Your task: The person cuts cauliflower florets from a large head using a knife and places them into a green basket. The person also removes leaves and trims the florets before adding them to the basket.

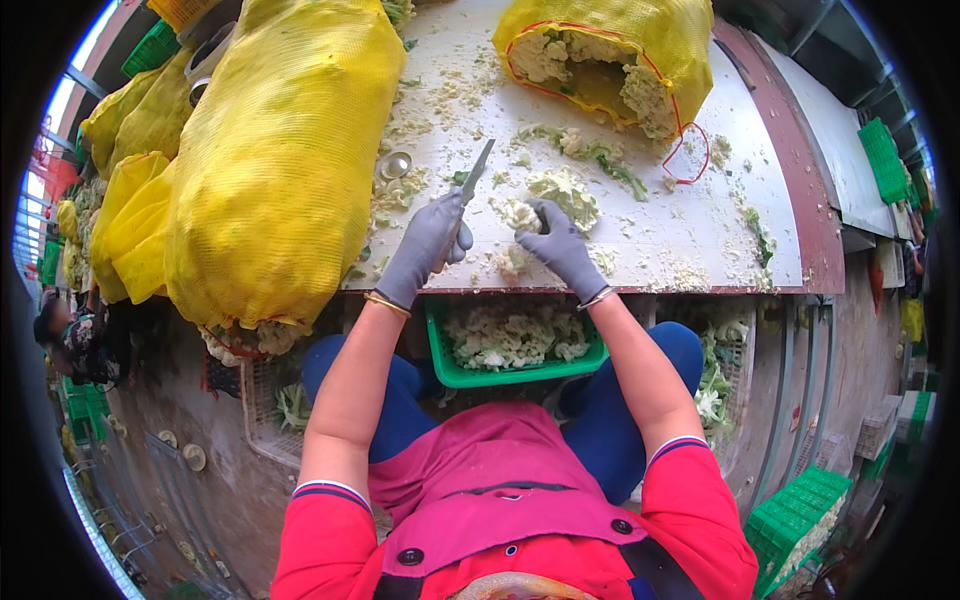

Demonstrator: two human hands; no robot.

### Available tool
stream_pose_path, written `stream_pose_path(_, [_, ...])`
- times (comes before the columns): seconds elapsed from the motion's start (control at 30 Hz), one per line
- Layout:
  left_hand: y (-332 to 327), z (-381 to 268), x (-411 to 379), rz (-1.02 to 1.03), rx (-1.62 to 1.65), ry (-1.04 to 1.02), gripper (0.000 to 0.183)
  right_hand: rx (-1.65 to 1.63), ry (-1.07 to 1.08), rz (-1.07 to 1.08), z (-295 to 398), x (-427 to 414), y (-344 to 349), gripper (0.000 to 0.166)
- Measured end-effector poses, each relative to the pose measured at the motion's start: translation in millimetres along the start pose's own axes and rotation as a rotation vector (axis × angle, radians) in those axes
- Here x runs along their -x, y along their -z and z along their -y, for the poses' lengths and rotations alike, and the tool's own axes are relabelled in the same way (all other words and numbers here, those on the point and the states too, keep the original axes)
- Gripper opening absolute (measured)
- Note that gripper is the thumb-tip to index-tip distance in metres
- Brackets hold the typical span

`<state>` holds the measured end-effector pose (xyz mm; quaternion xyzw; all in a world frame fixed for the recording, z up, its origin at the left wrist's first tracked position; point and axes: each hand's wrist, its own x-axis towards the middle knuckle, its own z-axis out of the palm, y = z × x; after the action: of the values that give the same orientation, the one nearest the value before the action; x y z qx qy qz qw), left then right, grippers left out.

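Observation:
My left hand (439, 232), in a grey glove, grips a knife (478, 172) whose blade points up and away from me. In my right hand (556, 241), gloved the same way, is a small cauliflower floret (520, 215), held between thumb and fingers. Just beyond that hand a larger cauliflower piece (566, 193) lies on the white tabletop (450, 112). Below the table's front edge, between my knees, a green plastic basket (517, 375) holds many cut florets (517, 334).
A full yellow mesh sack (277, 165) lies along the left, overhanging the edge. Another yellow sack (600, 15) opens toward me, cauliflower inside. A small metal cup (395, 165) and scattered trimmings surround the work. Crates with leaves (720, 375) flank my legs. A person (82, 337) is at far left.

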<state>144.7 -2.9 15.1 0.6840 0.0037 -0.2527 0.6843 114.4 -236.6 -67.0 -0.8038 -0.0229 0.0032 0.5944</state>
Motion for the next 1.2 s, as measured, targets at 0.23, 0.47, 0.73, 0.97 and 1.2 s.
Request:
stream_pose_path(0.23, [-26.1,-7.2,15.0,0.163,-0.047,-0.095,0.058,-1.004,-0.403,0.222,64.8,14.4,25.3,0.044])
stream_pose_path(0.47, [-29.3,-20.3,28.4,0.203,-0.235,-0.176,0.050,-0.680,-0.393,0.273,59.2,18.3,38.1,0.028])
stream_pose_path(0.73, [-35.3,1.8,25.7,0.239,-0.417,-0.353,0.047,-0.583,-0.344,0.340,73.7,26.3,41.6,0.023])
stream_pose_path(0.97, [-38.1,34.9,13.8,0.163,-0.397,-0.252,0.047,-0.681,-0.354,0.344,83.8,49.2,32.8,0.051])
stream_pose_path(1.2, [-16.9,10.7,14.1,0.361,-0.246,0.332,0.043,0.326,-0.350,0.568,58.0,51.7,55.5,0.050])
